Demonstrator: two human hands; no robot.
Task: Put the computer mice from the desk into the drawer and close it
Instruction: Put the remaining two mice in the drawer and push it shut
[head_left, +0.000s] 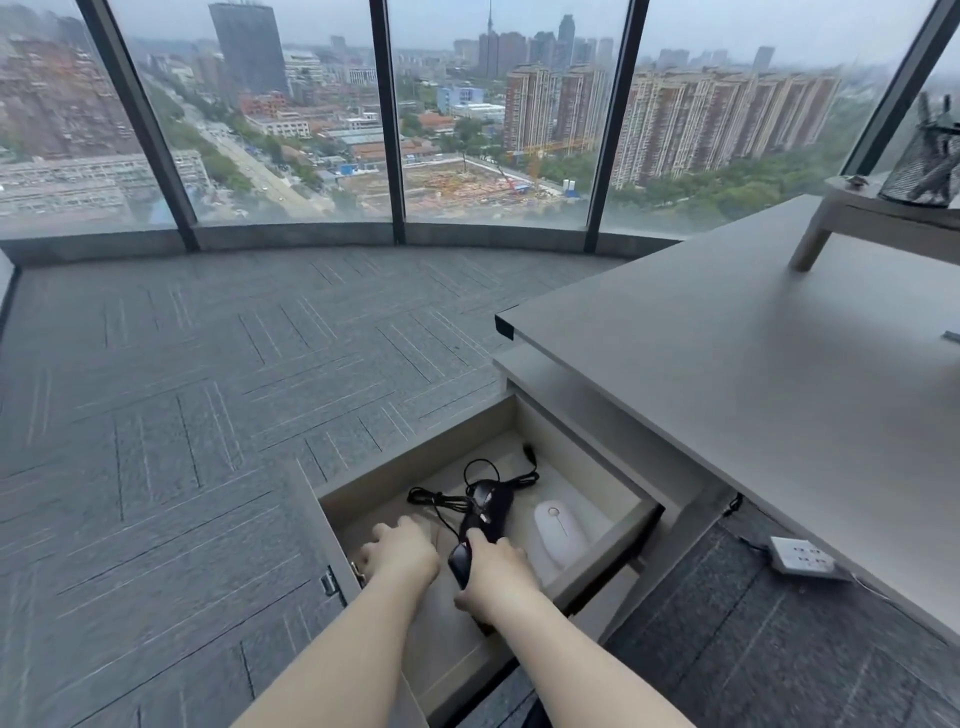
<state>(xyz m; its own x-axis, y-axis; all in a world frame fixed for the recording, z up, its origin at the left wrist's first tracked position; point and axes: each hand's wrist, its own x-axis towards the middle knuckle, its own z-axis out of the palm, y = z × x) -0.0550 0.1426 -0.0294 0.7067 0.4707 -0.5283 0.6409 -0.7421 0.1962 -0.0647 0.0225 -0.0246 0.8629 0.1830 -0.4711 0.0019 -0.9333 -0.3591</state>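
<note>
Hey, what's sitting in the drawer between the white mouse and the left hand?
In the head view, the black wired mouse lies between the white mouse and the left hand, its cable looped behind it; the right hand holds a second dark mouse there too.

A high-rise office, probably: grey desk (727, 364) with an open drawer (363, 519), carpet tiles (208, 389), a mesh pen holder (924, 166), and tall windows (498, 114) over a city.
</note>
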